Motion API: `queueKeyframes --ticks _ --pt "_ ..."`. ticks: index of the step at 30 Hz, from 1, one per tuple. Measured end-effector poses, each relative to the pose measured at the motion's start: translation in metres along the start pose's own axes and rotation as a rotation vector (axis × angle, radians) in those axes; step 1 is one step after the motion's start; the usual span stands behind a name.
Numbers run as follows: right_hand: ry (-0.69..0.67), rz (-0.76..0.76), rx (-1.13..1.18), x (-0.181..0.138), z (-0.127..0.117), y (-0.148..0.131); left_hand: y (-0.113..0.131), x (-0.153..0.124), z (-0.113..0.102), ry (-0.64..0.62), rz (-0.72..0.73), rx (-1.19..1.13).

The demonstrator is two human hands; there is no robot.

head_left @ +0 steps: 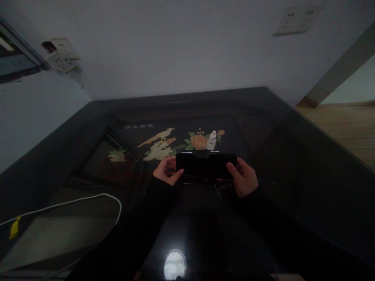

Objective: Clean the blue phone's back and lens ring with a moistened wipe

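Between my two hands is a long black case (205, 168), shaped like a glasses case, with a dark grey tab at the middle of its far edge. My left hand (168, 171) grips its left end, the thumb lying on the near face. At the right end, my right hand (244, 177) holds it the same way, thumb on top and fingers behind. Just beyond the case stands a small clear bottle (211, 141) with a white cap. What the case holds, if anything, cannot be seen.
The glossy black tabletop (281, 156) carries a flower-and-bird picture (159, 146) and meets a pale wall (181, 50). A white cable (84, 199) with a yellow tag (14, 228) lies at the left. Sockets (297, 19) are on the wall.
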State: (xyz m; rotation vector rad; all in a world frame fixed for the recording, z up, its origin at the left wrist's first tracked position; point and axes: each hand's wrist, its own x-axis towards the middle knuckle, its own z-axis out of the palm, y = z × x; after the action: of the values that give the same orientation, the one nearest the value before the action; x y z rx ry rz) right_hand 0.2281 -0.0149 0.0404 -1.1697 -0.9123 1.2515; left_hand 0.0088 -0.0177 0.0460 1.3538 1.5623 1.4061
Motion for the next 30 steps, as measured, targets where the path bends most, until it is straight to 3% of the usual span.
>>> queueKeyframes --ticks 6,11,23,30 --pt "0.032 -0.156 -0.196 0.000 0.000 -0.006 0.000 0.002 -0.001 -0.020 0.028 0.012" --pt "0.069 -0.322 -0.351 -0.002 -0.002 -0.005 0.001 0.003 -0.003 -0.021 -0.057 -0.023" --pt "0.096 -0.409 -0.346 -0.006 -0.001 -0.011 0.006 -0.003 -0.002 0.013 -0.044 -0.013" --pt "0.030 -0.371 -0.335 -0.007 0.000 -0.016 0.008 -0.001 -0.004 0.016 -0.058 -0.037"
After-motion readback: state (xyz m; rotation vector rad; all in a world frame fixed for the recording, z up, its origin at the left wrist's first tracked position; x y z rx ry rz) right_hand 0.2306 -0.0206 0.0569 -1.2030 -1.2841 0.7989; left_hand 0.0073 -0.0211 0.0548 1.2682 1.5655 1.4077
